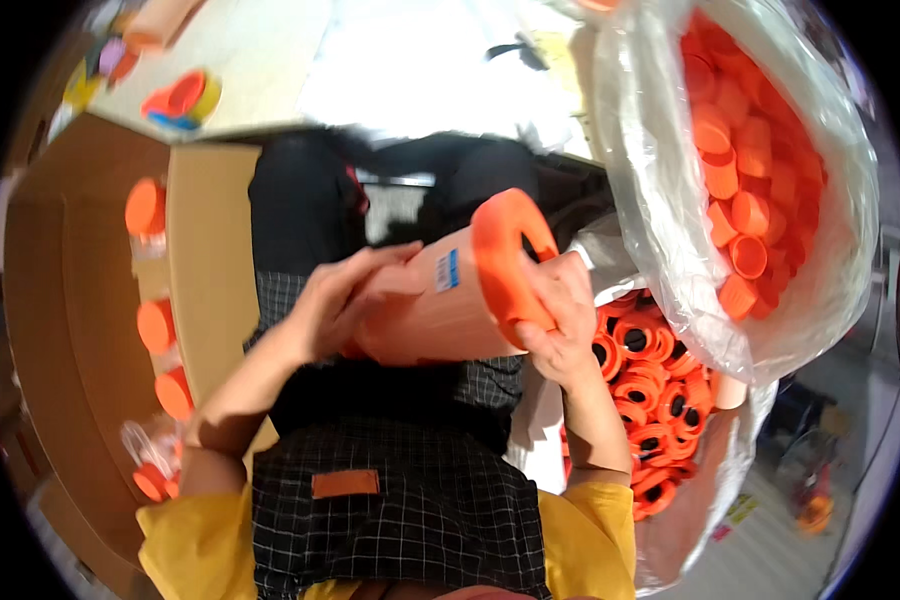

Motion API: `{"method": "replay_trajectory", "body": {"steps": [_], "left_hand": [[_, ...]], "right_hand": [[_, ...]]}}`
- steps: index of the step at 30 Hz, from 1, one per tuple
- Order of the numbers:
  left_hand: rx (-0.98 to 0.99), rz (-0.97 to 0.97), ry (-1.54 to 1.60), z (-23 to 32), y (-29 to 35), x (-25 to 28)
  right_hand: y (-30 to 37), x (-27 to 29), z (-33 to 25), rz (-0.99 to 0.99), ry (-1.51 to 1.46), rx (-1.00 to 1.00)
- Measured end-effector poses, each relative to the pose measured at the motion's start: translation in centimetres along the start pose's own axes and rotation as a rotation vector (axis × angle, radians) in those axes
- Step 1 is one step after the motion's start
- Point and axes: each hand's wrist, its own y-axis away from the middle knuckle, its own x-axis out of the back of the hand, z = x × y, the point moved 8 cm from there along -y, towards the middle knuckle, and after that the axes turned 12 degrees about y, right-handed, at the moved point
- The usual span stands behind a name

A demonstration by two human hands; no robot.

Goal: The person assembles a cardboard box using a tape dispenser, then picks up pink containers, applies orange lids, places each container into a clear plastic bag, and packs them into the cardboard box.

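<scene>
Above my lap I hold a large, pale pink plastic jug [415, 315] lying tilted on its side. A small blue and white label sits on its wall. My left hand [338, 300] is wrapped round the body near the lower end. At the other end, my right hand [562, 312] grips the thick orange lid [498, 262], fingers hooked at its dark opening. Whether the lid is fully seated on the jug I cannot tell. Right of my right hand, many orange ring-shaped lids with black centres [650, 385] fill an open plastic bag.
A second clear bag [642, 170] at the upper right holds orange cups or caps [752, 215]. On my left stands an open cardboard box [210, 240] with several orange-capped clear containers [156, 325]. The worktable [260, 60] ahead carries coloured rings or cups [185, 98].
</scene>
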Motion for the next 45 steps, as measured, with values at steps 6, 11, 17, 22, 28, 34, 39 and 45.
{"method": "replay_trajectory", "body": {"steps": [6, 11, 17, 22, 28, 34, 39, 45], "left_hand": [[0.08, 0.052, 0.162, -1.0, 2.5, 1.2], [0.091, 0.037, 0.163, -1.1, 3.1, 1.1], [0.097, 0.045, -0.239, 1.4, 4.8, -3.4], [0.113, 0.01, -0.398, 1.3, 4.1, -4.6], [-0.084, 0.106, -0.163, 0.1, 3.4, -0.5], [0.016, 0.025, -0.446, 2.6, 4.1, -4.4], [0.119, 0.116, -0.049, -1.1, 1.3, 0.4], [-0.28, 0.424, -0.552, 0.2, -16.1, 6.6]], "right_hand": [[0.8, -1.3, -1.8, -0.02, 0.025, 0.0], [1.1, -1.6, -2.7, -0.081, 0.066, -0.033], [1.6, -1.7, -0.9, -0.097, 0.062, -0.301], [-0.2, -3.0, 0.4, -0.197, -0.057, -0.531], [0.4, -1.6, -4.8, -0.341, 0.141, -0.23], [2.3, -2.2, -0.5, -0.117, -0.315, -0.816], [-0.6, -0.4, 3.5, -0.224, -0.24, -0.45], [-3.1, -4.1, 4.0, -0.333, -0.353, -0.353]]}}
